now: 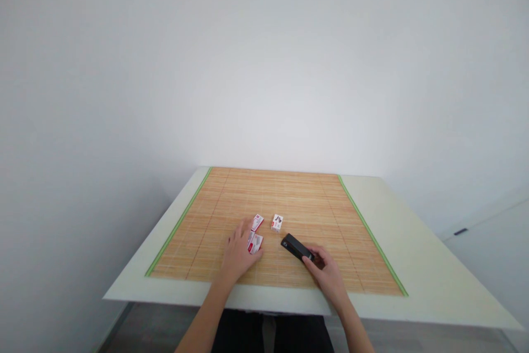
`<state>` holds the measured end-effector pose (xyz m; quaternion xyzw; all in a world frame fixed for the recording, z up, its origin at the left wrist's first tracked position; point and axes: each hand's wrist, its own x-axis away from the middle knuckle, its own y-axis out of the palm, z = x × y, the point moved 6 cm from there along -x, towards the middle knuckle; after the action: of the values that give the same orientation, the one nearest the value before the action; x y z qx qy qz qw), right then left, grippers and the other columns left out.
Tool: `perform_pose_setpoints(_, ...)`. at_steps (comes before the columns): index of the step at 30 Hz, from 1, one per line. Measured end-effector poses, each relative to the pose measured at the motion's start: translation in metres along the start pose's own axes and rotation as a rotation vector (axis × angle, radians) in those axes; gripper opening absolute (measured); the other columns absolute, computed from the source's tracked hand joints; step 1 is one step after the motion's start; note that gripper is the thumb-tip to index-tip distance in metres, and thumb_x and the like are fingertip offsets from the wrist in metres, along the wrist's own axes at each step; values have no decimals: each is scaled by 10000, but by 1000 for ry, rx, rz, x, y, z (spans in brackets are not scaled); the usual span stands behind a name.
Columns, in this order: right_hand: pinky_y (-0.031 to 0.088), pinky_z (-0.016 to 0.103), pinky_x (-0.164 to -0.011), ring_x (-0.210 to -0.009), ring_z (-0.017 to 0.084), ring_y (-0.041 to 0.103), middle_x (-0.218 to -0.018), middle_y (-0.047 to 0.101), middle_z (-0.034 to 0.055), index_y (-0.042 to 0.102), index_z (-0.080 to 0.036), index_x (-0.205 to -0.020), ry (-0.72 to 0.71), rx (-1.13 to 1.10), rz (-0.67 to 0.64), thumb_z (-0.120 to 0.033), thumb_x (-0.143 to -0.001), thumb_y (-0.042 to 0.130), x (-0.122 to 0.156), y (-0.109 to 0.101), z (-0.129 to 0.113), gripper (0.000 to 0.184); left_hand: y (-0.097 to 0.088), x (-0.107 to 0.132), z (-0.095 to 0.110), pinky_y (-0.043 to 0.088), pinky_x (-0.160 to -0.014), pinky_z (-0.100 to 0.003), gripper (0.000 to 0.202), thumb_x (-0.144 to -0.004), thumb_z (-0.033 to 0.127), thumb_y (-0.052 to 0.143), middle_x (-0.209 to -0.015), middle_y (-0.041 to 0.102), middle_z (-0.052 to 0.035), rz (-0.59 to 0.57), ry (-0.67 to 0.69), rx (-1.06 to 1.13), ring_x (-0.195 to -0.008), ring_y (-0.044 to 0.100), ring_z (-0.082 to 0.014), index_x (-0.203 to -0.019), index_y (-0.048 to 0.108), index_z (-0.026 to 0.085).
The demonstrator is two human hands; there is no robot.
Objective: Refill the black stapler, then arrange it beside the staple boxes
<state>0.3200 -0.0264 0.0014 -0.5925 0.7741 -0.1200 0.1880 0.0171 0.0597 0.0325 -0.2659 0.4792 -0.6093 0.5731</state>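
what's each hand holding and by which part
The right hand grips the black stapler by its near end; the left hand rests on a small white box, grip unclear.

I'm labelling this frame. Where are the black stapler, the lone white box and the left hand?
black stapler [294, 245]: head view, middle of its exposed body.
lone white box [277, 222]: head view, centre of its top face.
left hand [238, 253]: head view, back of the hand.

black stapler [296, 246] lying flat, white-red boxes [255, 243] beside
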Motion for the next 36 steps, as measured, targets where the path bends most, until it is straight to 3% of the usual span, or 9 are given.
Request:
perform_pose_setpoints(5,538,419,-856,-927,280,647,-1094,723,99,739,-252,-1133,-3,-10,-18,-627,-862,673,1,1,-1,467,3,-4,0,392,-1012,-456,684,-824,445,700,-1556,478,-45,-23,42,-43,-1250,521,-336,-1475,500,380)
perform_pose_setpoints(15,532,421,-864,-919,280,643,-1088,718,103,739,-249,-1125,-19,-1,-13,-592,-876,681,1,-1,-2,427,-5,24,-12,382,-979,-474,527,-900,416,639,-1478,564,-29,45,-7,-84,-1155,520,-324,-1423,575,387)
perform_pose_setpoints(21,535,407,-851,-917,276,653,-1091,728,105,742,-237,-1138,-19,-3,-4,-577,-875,695,2,-1,-1,432,-8,28,-7,359,-1060,-464,668,-900,384,642,-1549,482,-55,83,-41,-87,-1260,473,-325,-1540,455,343)
perform_pose_setpoints(25,536,404,-849,-911,268,653,-1087,727,101,736,-224,-1142,-37,7,0,-573,-879,693,2,0,1,439,-2,21,4,363,-1042,-456,778,-887,401,664,-1627,383,-46,54,-41,-116,-1255,481,-332,-1599,352,375)
perform_pose_setpoints(31,536,392,-836,-907,259,658,-1095,731,91,735,-236,-1140,-51,30,1,-567,-895,681,3,0,2,415,11,13,18,379,-966,-474,692,-926,424,607,-1635,389,-58,53,-66,-143,-1138,525,-338,-1583,393,381)
perform_pose_setpoints(36,540,381,-808,-887,255,659,-1077,735,96,742,-234,-1131,-62,39,11,-585,-889,681,3,0,2,431,12,14,18,381,-948,-487,663,-945,430,578,-1614,427,-74,85,-90,-142,-1111,525,-340,-1581,404,362)
